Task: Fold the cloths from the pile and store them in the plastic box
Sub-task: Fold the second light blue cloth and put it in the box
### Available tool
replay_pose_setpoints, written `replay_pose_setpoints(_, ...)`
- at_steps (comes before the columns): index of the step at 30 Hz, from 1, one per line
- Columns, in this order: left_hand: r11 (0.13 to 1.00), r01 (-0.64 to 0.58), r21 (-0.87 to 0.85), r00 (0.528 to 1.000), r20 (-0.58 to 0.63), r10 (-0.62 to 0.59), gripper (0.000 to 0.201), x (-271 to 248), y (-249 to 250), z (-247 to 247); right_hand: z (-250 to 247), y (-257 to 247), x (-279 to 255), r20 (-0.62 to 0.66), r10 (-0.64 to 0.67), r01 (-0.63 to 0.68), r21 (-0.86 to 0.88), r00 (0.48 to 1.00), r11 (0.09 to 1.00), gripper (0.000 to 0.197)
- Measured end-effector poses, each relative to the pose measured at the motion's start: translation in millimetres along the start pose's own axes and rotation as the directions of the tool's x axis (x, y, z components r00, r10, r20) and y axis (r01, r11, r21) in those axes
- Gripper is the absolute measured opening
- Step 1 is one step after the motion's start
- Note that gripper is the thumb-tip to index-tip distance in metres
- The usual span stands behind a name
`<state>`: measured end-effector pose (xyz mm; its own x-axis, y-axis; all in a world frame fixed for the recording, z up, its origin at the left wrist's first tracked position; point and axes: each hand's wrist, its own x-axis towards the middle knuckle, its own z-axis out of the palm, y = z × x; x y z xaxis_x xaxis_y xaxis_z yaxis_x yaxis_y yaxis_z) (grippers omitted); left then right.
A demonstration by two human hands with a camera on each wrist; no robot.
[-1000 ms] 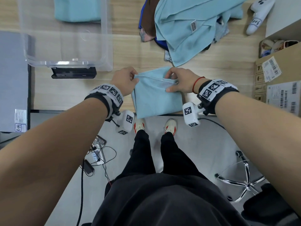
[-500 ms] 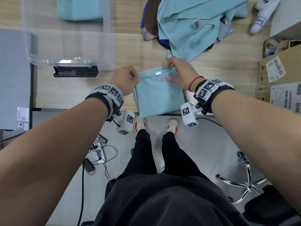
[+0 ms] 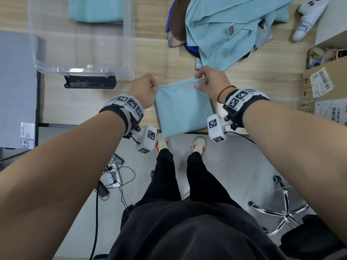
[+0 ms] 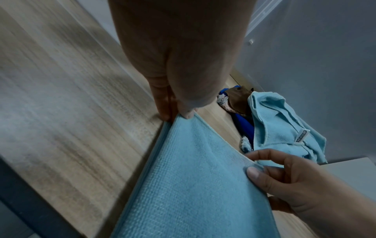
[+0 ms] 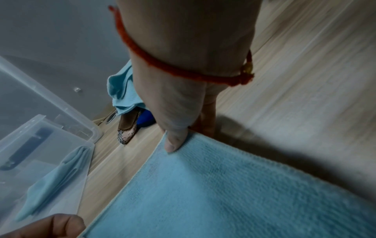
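A folded light blue cloth [image 3: 183, 109] lies at the near edge of the wooden table, its front end hanging just over the edge. My left hand [image 3: 145, 91] pinches its far left corner, thumb on top of the cloth [image 4: 193, 169]. My right hand [image 3: 208, 81] pinches the far right corner, thumb pressed on the cloth [image 5: 223, 193]. The far edge is pulled taut between both hands. The pile of cloths [image 3: 225, 29] sits at the back right, a light blue one on top. The clear plastic box [image 3: 82, 70] stands at the back left with a folded blue cloth [image 3: 95, 10] inside.
A black device [image 3: 90, 84] lies in front of the box. Cardboard boxes [image 3: 326, 91] stand at the right, a white controller [image 3: 308, 15] at the back right. A grey surface [image 3: 16, 87] lies left. A chair base [image 3: 279, 209] and cables [image 3: 112, 177] are on the floor.
Both hands have carried the cloth's top edge away from me across the table, so the folded cloth now lies longer and flatter, with its far edge stretched straight.
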<state>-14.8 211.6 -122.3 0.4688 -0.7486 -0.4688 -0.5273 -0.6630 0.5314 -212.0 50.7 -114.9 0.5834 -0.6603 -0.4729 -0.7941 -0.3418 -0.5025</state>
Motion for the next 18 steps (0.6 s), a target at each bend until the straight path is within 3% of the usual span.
replay_pose_setpoints(5, 1.000, -0.020, 0.017, 1.000, 0.004, 0.020, 0.010, 2, -3, 1, 5, -3, 7, -0.008, 0.045, -0.045, -0.019, 0.999, 0.999, 0.025)
replay_pose_setpoints(8, 0.999, -0.015, 0.035, 1.000, 0.012, 0.015, 0.013, 3, -3, 2, 8, -5, 7, -0.029, 0.069, -0.071, -0.075, 0.997, 0.995, 0.033)
replay_pose_setpoints(12, 0.998, 0.013, 0.068, 1.000, 0.014, -0.014, 0.022, 6, -3, 3, 10, -11, 1, -0.125, 0.049, -0.063, -0.111, 0.991, 0.992, 0.037)
replay_pose_setpoints(15, 0.997, -0.003, 0.075, 0.999, -0.053, 0.007, 0.032, 1, 0, -1, 10, -16, -9, -0.256, -0.154, 0.108, -0.184, 0.954, 0.977, 0.034)
replay_pose_setpoints(18, 0.960, -0.255, 0.117, 0.961, -0.082, 0.265, 0.044, -9, 10, 1, 18, -23, -21, -0.170, -0.423, 0.370, -0.272, 0.890, 0.888, 0.043)
